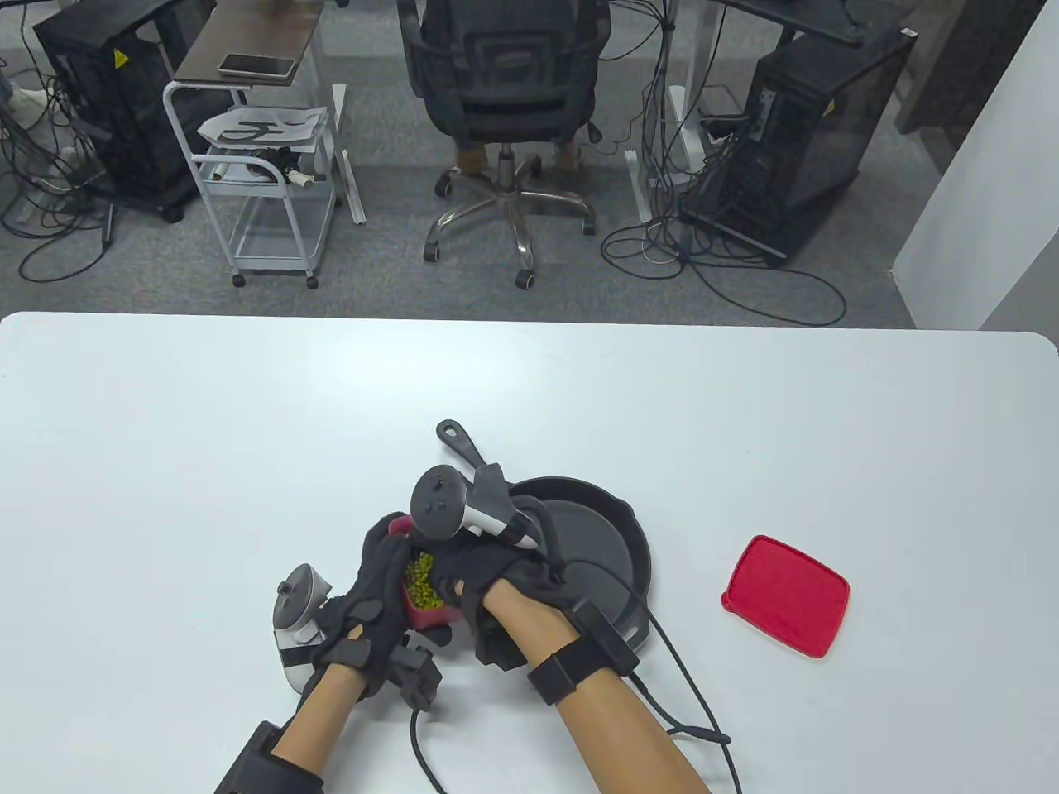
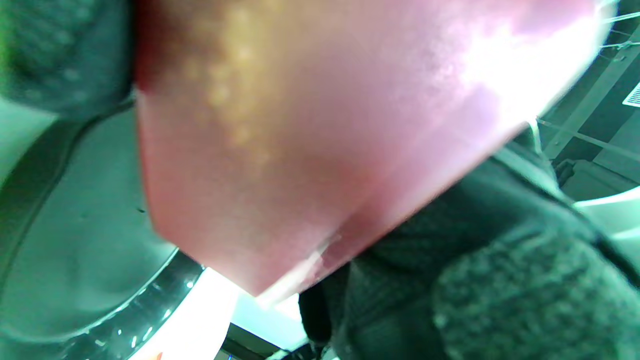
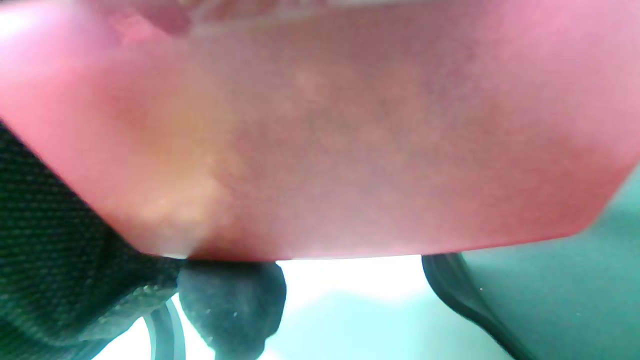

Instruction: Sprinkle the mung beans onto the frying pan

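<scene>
A small red container [image 1: 428, 614] of green mung beans [image 1: 420, 577] sits between both hands, at the left rim of the black frying pan [image 1: 591, 538]. My left hand [image 1: 368, 591] grips its left side. My right hand [image 1: 484, 579] curls its fingers over the right rim onto the beans; I cannot see whether it pinches any. The container's translucent wall fills the left wrist view [image 2: 310, 140] and the right wrist view [image 3: 350, 140]. The pan shows at the edge of the left wrist view [image 2: 75, 235] and of the right wrist view [image 3: 560, 300].
The red lid [image 1: 786, 594] lies on the white table [image 1: 207, 455] to the right of the pan. The pan's handle [image 1: 460, 444] points to the far left. Glove cables [image 1: 687, 686] trail to the near edge.
</scene>
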`<state>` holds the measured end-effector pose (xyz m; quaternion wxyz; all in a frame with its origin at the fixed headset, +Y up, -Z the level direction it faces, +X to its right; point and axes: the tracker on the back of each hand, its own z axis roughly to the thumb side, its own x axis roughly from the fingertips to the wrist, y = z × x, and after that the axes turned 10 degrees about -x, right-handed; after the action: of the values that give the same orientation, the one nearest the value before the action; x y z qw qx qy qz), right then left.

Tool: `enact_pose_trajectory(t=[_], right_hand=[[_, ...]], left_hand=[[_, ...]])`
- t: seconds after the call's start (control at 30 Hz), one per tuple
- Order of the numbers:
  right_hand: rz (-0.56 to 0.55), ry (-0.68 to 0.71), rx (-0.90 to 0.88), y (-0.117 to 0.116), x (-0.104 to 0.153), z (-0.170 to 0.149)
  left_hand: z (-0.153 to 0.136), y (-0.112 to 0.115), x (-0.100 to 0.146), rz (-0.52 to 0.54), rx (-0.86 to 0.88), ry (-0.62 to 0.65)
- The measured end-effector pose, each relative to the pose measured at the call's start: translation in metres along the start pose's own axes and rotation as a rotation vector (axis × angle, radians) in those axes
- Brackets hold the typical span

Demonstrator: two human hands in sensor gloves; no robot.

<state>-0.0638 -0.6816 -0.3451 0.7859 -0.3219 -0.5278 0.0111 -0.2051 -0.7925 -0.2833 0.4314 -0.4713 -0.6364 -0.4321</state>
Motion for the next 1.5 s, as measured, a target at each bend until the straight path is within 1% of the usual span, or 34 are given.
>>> enact_pose_trajectory(t=[0.27, 0.5, 0.67, 0.77, 0.87, 1.0, 1.1, 1.23, 1.4, 1.5], right_hand=[[-0.01, 0.006, -0.069, 0.013, 0.003, -0.007], [-0.076, 0.012, -0.142, 0.038, 0.016, -0.017], [-0.139, -0.023, -0.185, 0.059, 0.026, -0.04], [-0.181, -0.09, -0.172, 0.066, 0.029, -0.063], [-0.168, -0.171, -0.187, 0.062, 0.027, -0.09], [-0.137, -0.242, -0.172, 0.045, 0.021, -0.115], [-0.117, -0.248, -0.179, 0.034, 0.014, -0.121], [-0.135, -0.249, -0.146, 0.028, 0.005, -0.12], [-0.17, -0.249, -0.141, 0.03, -0.004, -0.121], [-0.187, -0.272, -0.114, 0.034, -0.008, -0.124]], left_hand=[[0.0, 0.001, -0.001, -0.008, 0.005, -0.004], [-0.002, -0.001, 0.0, -0.009, 0.0, -0.033], [0.0, -0.004, 0.0, -0.005, -0.009, -0.039], [0.003, -0.006, 0.001, 0.01, -0.019, -0.036], [0.004, -0.007, 0.001, -0.001, -0.023, -0.041], [0.007, -0.007, 0.001, -0.024, -0.038, -0.028], [0.007, -0.008, 0.001, -0.025, -0.032, -0.026], [0.007, -0.008, 0.002, -0.022, -0.035, -0.033], [0.008, -0.009, 0.002, -0.023, -0.025, -0.036], [0.008, -0.01, 0.002, -0.02, -0.022, -0.035]])
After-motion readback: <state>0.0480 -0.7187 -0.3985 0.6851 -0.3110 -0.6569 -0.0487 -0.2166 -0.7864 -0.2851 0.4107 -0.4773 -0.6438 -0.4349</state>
